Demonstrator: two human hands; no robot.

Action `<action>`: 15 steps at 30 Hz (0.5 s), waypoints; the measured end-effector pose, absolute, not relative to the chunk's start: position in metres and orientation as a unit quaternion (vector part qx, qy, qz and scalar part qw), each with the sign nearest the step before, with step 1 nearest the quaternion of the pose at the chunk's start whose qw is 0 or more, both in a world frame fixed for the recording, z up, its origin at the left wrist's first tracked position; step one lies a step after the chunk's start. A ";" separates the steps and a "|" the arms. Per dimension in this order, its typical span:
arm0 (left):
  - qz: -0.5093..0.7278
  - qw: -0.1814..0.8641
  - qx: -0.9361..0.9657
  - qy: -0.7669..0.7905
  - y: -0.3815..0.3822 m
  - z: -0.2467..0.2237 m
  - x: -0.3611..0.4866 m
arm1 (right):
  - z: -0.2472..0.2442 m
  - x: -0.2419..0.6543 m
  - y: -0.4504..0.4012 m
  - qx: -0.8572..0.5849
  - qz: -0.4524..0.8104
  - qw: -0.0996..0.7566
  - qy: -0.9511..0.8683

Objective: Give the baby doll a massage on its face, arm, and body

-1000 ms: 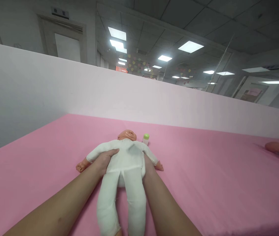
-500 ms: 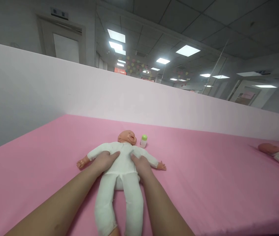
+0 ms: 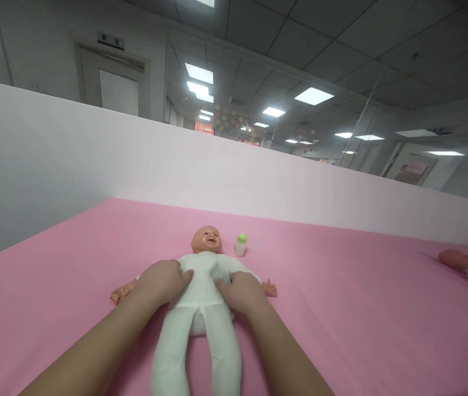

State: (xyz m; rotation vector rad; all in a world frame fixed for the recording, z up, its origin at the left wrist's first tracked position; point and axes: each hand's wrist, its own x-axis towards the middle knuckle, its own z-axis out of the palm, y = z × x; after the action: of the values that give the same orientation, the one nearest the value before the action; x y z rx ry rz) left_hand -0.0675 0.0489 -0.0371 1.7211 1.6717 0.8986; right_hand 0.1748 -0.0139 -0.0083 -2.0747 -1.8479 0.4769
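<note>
A baby doll (image 3: 205, 289) with a white cloth body lies face up on the pink sheet (image 3: 341, 308), its head toward the far wall. My left hand (image 3: 163, 281) grips the doll's torso from the left, thumb on the chest. On the other side my right hand (image 3: 242, 291) holds the torso the same way. The fingers of both hands are mostly hidden around the doll's sides and under its arms. Just right of the doll's head stands a small bottle (image 3: 240, 246) with a green cap, touched by neither hand.
A second doll (image 3: 467, 269) lies at the far right edge of the sheet. Behind the pink surface runs a low white wall (image 3: 234, 170). Beyond it are a door (image 3: 120, 91), glass panels and ceiling lights.
The doll's head has turned from facing right to facing more upward. Both hands have shifted on the torso, the thumbs closer together, and the doll's left-side arm has swung lower.
</note>
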 end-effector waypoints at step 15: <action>0.617 0.453 0.413 0.494 0.168 -0.038 0.008 | -0.051 0.154 0.162 -0.555 0.379 0.579 -0.461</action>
State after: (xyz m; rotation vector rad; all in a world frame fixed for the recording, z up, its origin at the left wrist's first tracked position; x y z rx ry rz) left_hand 0.0082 0.1684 -0.0377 1.0190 1.2196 1.5241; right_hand 0.1538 0.1622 -0.0510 -1.2979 -1.0787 0.8869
